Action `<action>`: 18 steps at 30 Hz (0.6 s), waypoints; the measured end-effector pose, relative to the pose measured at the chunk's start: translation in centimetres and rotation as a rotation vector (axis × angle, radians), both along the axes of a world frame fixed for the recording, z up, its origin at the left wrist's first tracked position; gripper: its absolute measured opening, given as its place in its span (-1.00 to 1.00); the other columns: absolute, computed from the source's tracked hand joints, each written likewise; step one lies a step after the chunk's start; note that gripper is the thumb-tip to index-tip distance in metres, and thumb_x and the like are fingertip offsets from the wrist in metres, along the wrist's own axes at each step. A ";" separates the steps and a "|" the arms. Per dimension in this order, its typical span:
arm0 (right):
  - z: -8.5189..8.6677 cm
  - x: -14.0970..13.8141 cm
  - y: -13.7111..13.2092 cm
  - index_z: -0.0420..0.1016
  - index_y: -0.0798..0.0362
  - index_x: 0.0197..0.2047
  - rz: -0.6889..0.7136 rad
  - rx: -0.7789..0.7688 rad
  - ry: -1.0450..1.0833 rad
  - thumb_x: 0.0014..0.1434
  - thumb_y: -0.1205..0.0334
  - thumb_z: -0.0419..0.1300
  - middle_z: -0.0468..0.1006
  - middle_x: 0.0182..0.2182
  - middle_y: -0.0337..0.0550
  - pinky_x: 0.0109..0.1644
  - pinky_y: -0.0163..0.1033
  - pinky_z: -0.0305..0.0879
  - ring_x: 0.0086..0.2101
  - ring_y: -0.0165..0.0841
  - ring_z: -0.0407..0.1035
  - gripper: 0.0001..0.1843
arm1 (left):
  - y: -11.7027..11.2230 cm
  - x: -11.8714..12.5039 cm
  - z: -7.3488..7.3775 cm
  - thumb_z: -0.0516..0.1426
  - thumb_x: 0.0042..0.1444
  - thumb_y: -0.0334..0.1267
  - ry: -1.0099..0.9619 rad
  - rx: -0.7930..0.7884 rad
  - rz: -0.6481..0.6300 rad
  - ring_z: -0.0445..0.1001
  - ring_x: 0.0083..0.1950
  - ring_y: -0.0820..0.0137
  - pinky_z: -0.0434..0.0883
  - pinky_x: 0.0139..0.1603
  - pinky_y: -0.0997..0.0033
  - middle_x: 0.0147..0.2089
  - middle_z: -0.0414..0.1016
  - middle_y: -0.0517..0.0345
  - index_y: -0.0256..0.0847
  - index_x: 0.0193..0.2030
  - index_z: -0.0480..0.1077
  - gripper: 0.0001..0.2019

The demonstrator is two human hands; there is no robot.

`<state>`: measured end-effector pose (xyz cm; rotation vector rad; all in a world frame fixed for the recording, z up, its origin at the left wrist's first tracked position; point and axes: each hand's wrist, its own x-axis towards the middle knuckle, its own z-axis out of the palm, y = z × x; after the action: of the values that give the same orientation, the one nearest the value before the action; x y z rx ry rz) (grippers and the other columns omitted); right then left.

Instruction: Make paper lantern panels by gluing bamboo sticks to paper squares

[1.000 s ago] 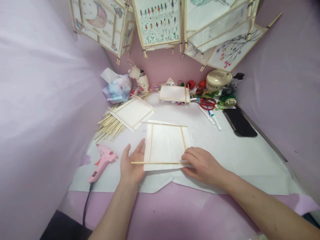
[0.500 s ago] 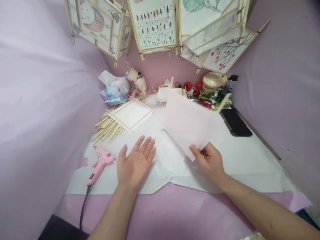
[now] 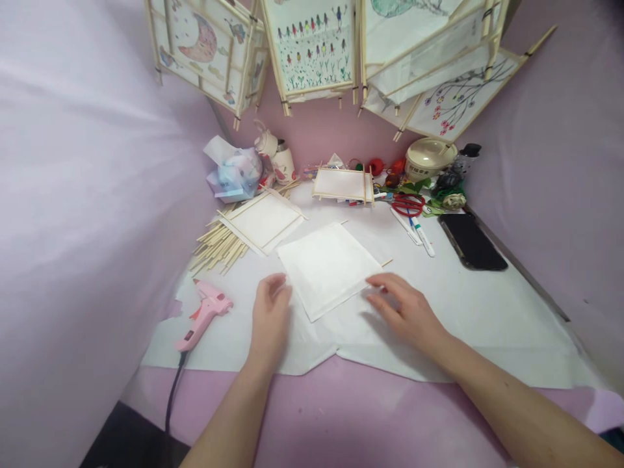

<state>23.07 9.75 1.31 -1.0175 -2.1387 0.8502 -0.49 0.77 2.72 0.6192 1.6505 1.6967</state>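
Observation:
A white paper panel lies on the white table cover, paper side up, with thin wooden stick ends poking out at its far and right corners. My right hand is at its right edge, thumb and fingers apart, the fingertips close to the paper. Beside the panel's left corner is my left hand, fingers curved and apart from the thumb, with nothing visible in it. A second paper panel with a stick frame rests behind to the left, on a pile of wooden sticks.
A pink glue gun with a black cord lies at left. Behind stand a tissue pack, a bottle, a small framed panel and a bowl. Red scissors, markers and a phone lie right. Lanterns hang above.
The panel, held up in my right hand before, now lies flat on the table, and my right hand has loosened from it. My left hand has turned from palm-up and moved beside the panel.

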 end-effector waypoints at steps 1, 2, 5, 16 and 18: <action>-0.5 0.2 1.0 0.41 0.02 0.08 -0.048 0.130 -0.036 0.29 0.02 0.09 0.51 0.04 0.04 0.11 0.02 0.32 0.04 -0.12 0.37 -0.63 | -0.1 0.2 -0.3 0.21 0.08 -0.32 0.230 -0.058 -0.053 0.28 0.27 0.26 0.22 0.27 0.23 0.15 0.37 0.10 -0.08 -0.02 0.41 -0.71; -1.0 0.5 2.0 0.34 0.04 0.17 -0.077 0.217 -0.082 0.31 0.04 0.06 0.44 0.13 0.08 0.20 0.08 0.24 0.14 -0.09 0.29 -0.57 | -0.2 0.4 -0.6 0.19 0.10 -0.30 0.482 -0.112 -0.113 0.24 0.31 0.20 0.18 0.31 0.11 0.23 0.31 0.04 -0.09 0.04 0.38 -0.67; -2.1 1.3 4.4 0.15 0.08 0.32 -0.096 0.313 -0.224 0.35 0.10 -0.03 0.33 0.24 0.14 0.28 0.16 0.14 0.24 -0.07 0.18 -0.47 | -0.6 0.9 -1.5 0.14 0.17 -0.25 0.963 -0.206 -0.290 0.16 0.37 0.07 0.11 0.34 -0.13 0.34 0.18 -0.11 -0.14 0.14 0.31 -0.62; -0.1 1.8 4.1 0.42 0.15 0.13 -0.138 0.221 -0.460 0.37 0.11 -0.12 0.61 -0.37 -0.07 0.13 0.03 0.22 -0.21 -0.14 0.47 -0.54 | -0.6 0.7 -2.1 0.02 0.28 -0.24 1.074 -0.262 -0.462 0.22 0.36 0.11 0.23 0.32 -0.03 0.34 0.24 -0.16 -0.24 0.18 0.29 -0.64; 0.1 1.9 4.0 0.44 0.12 0.10 -0.119 0.179 -0.469 0.37 0.10 -0.11 0.61 -0.35 -0.05 0.01 0.00 0.27 -0.22 -0.12 0.47 -0.55 | -0.5 0.6 -2.0 0.01 0.28 -0.26 1.072 -0.253 -0.477 0.22 0.37 0.14 0.21 0.34 -0.04 0.34 0.26 -0.15 -0.22 0.19 0.28 -0.65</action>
<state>24.97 13.79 1.38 -1.3319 -2.4508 0.3764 0.14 0.25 0.70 1.8158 2.0835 0.7706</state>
